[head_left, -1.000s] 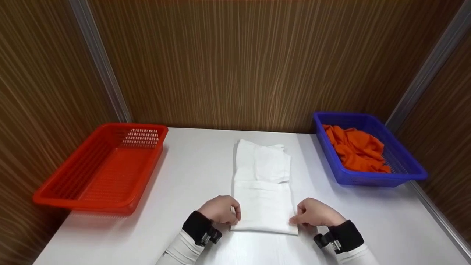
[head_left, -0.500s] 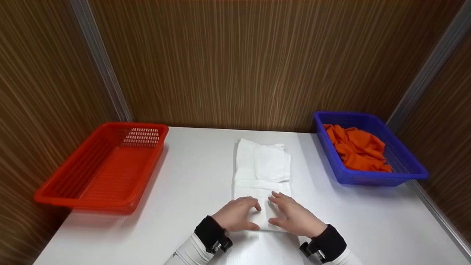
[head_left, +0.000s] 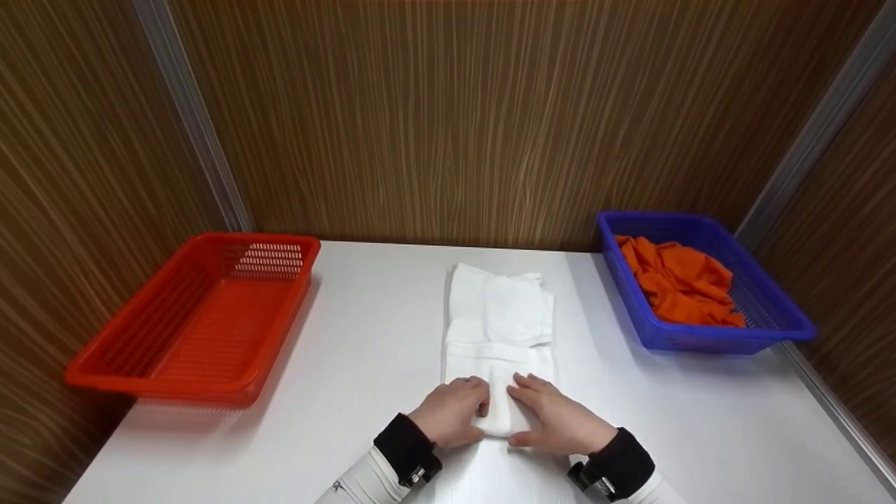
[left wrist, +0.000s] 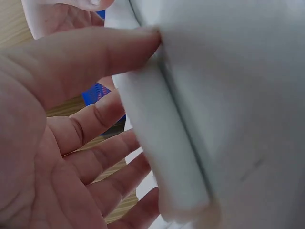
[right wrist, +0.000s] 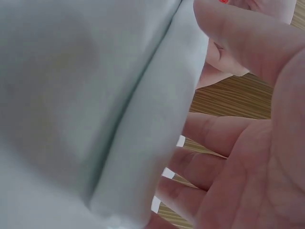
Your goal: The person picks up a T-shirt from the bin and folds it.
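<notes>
A white garment, folded into a long narrow strip, lies on the white table. On its far half a sleeve-like flap with a hem is turned inward. My left hand grips the near end, thumb at the folded edge and fingers over the top. Opposite it, my right hand holds the same end, its thumb also at the near edge. Between both hands the cloth bulges up in a soft ridge. In the left wrist view the thumb presses at the crease below the thick fold. The near corners are hidden by the hands.
An empty red basket stands at the left. At the back right is a blue basket with a crumpled orange cloth in it. Wood-patterned panels enclose the table at the back and sides.
Both hands have let go of the garment's near corners and moved inward, fingers spread over it, then closed down on the near end, bunching the cloth slightly between them.
</notes>
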Demonstrator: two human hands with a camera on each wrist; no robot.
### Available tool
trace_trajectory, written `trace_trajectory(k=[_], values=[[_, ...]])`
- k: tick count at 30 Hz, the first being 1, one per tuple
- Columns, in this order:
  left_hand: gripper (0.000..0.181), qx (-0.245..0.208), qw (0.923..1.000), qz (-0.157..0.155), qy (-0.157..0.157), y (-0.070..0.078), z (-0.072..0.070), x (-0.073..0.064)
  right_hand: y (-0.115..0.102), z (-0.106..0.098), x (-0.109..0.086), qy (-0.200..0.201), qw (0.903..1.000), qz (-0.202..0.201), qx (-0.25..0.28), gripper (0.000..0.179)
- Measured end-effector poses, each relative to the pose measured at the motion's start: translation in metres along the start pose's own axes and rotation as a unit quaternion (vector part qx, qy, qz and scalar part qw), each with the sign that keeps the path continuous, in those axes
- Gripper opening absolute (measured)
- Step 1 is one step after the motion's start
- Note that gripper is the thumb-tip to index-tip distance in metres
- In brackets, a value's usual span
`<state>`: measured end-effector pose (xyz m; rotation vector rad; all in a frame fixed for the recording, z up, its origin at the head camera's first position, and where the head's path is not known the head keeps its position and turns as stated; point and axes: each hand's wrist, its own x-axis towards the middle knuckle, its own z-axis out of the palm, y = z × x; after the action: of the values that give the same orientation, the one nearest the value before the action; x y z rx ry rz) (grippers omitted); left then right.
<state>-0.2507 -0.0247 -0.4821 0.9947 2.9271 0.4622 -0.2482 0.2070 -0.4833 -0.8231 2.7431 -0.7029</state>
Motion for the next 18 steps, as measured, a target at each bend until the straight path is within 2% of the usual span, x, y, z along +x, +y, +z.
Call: trace_trajectory(k=[5, 11, 14, 18], values=[[0.017, 0.014, 0.9998, 0.015, 0.007, 0.0027, -0.0022, -0.001, 0.0009, 0.0009, 0.0007, -0.004, 1.0, 0.002, 0.001, 0.088], [0.014, -0.059, 0.9982, -0.001, -0.01, 0.0014, -0.0065, 0.0, 0.002, 0.0011, 0.0, -0.003, 1.0, -0.008, -0.003, 0.093], [0.014, -0.082, 0.9966, -0.011, -0.002, 0.001, -0.0071, -0.0002, 0.0016, 0.0009, -0.0017, 0.006, 0.9994, -0.024, -0.023, 0.079], [0.015, -0.092, 0.9955, -0.02, 0.011, -0.0001, -0.0068, -0.0012, 0.0001, 0.0003, -0.004, 0.023, 0.9967, -0.044, -0.064, 0.061]])
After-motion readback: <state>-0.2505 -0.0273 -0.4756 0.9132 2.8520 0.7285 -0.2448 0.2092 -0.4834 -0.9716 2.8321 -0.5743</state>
